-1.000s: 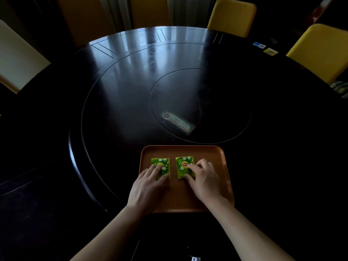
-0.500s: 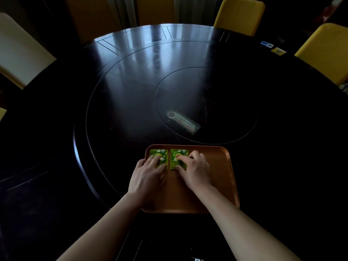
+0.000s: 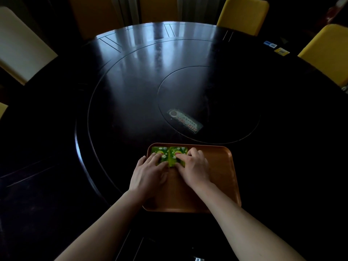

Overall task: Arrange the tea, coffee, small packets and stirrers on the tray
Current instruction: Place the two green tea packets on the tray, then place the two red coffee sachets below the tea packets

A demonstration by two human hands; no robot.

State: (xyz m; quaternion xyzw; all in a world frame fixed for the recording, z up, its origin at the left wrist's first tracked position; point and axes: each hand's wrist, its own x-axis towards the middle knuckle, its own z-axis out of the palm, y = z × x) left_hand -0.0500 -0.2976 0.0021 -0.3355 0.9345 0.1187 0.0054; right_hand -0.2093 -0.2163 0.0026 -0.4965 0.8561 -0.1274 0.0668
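An orange-brown tray point(image 3: 222, 176) lies on the near edge of a dark round table. Two green tea packets lie flat side by side in its far left corner: the left tea packet point(image 3: 159, 152) and the right tea packet point(image 3: 178, 152). My left hand point(image 3: 148, 175) rests palm down with its fingertips pressing on the left packet. My right hand point(image 3: 194, 169) presses its fingertips on the right packet. The near halves of both packets are hidden under my fingers. No coffee or stirrers are visible.
A pale label or packet point(image 3: 185, 121) lies on the table's inner disc beyond the tray. Two small packets, blue point(image 3: 270, 44) and yellow point(image 3: 281, 51), sit at the far right edge. Yellow chairs point(image 3: 243, 15) surround the table.
Both hands have slid the two tea packets away from me and leftward, from the tray's middle into its far left corner, and brought them close together.
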